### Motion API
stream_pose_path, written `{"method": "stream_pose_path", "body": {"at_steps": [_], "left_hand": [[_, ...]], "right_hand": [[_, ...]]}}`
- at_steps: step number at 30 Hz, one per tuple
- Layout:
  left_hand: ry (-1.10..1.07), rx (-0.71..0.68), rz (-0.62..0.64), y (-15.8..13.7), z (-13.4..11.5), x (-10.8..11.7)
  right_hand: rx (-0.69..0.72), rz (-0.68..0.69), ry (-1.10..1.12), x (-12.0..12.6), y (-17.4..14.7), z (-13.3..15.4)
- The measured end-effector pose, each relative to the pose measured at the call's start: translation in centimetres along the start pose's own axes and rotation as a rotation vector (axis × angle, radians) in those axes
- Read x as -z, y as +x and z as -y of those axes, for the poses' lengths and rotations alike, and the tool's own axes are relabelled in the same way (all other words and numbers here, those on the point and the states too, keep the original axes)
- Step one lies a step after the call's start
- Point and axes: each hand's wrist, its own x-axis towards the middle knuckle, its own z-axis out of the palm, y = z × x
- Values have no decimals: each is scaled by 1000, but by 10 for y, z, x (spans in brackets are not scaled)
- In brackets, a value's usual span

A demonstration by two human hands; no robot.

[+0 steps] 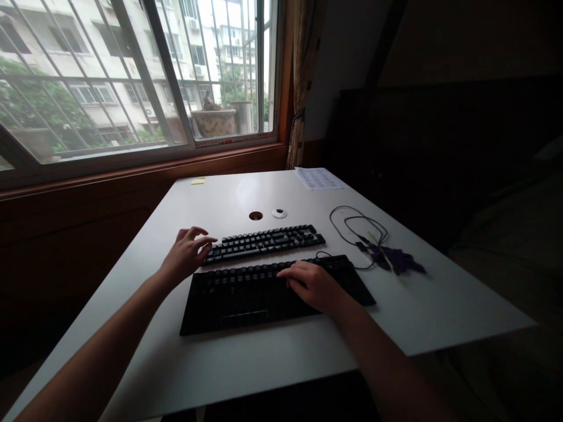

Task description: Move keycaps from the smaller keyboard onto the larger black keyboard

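Observation:
A black keyboard lies near me on the white table. Keycaps show along its upper rows; its lower part is dark and looks bare. Just behind it, black keycaps are laid out in keyboard-like rows. My left hand is at the left end of those rows, thumb and fingers apart, with nothing visible between them. Over the near keyboard, my right hand has its index finger and thumb close together by the keycap row. Whatever its fingertips may hold is too small and dark to make out.
To the right lie a coiled black cable and a crumpled purple cloth-like thing. Printed paper and yellow sticky notes are at the table's far edge. A round hole and a white disc sit mid-table.

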Motion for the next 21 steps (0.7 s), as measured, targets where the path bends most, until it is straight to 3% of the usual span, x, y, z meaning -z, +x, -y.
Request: {"method": "stream_pose_path", "body": {"at_steps": [8,21], "left_hand": [[88,22,141,25,9,-26],[121,-29,106,21,17,-31]], "right_hand": [[12,-9,0,1,-1,1],[7,-7,5,2,0,3]]}}
